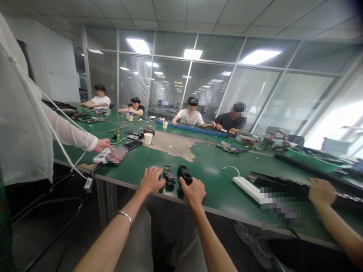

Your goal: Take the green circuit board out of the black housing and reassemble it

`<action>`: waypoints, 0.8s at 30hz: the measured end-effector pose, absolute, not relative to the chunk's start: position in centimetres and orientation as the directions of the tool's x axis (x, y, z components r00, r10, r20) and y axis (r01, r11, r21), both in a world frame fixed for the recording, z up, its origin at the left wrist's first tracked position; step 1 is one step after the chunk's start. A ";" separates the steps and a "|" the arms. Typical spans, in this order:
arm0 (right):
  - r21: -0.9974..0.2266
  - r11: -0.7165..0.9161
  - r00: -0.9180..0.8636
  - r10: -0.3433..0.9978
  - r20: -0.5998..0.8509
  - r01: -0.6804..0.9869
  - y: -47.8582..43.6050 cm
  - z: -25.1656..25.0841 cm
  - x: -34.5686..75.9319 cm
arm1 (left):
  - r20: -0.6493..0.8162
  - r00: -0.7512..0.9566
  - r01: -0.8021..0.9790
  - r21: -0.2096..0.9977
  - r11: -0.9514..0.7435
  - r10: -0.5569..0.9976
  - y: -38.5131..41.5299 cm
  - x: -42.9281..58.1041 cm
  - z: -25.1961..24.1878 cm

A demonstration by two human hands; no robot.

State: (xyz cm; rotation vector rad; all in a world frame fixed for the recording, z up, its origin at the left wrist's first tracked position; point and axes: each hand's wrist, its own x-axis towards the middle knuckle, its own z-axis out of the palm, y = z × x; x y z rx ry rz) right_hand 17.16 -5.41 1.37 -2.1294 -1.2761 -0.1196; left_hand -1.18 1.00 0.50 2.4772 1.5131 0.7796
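Standing at the far left, a person in a sheer white shirt (19, 120) reaches out over the green surface (208, 183), with a hand (102, 145) resting on a white device (101, 157) whose end is pixelated. Just beyond that hand lie a small bottle (118, 135) and a flat black phone-like object (133, 144), with a paper cup (148, 138) beside them at the edge of a worn, peeling patch (172, 146) of the surface. Nearer the camera, the wearer's left hand (151, 180), with a silver bangle (124, 218) at the wrist, lies at the table edge, its fingers (153, 174) just beside a small dark device (170, 177) with exposed components. A black handheld unit (184, 175) stands close to its right, touching the wearer's right hand (192, 192), whose fingers (184, 183) lie against its lower end; whether either hand is gripping cannot be told. Farther right, a white power strip (246, 189) trails a white cable (230, 169) and runs into a pixelated patch. At the right edge, a co-worker's hand (322, 191) rests on a long black strip (293, 185). Four seated people (189, 117) work along the far side.
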 end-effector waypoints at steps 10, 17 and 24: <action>-0.489 -0.246 0.446 0.824 0.349 0.837 -4.1 3.8 13.6 | 0.357 0.343 0.793 0.387 -0.471 0.869 1.1 -1.4 0.1; -0.423 -0.266 0.414 0.856 0.311 0.866 -3.4 4.7 12.3 | 0.351 0.317 0.797 0.406 -0.448 0.881 1.1 -1.4 0.2; -0.353 -0.268 0.373 0.887 0.273 0.896 -3.9 4.7 12.0 | 0.340 0.317 0.794 0.416 -0.444 0.885 0.9 -1.5 0.5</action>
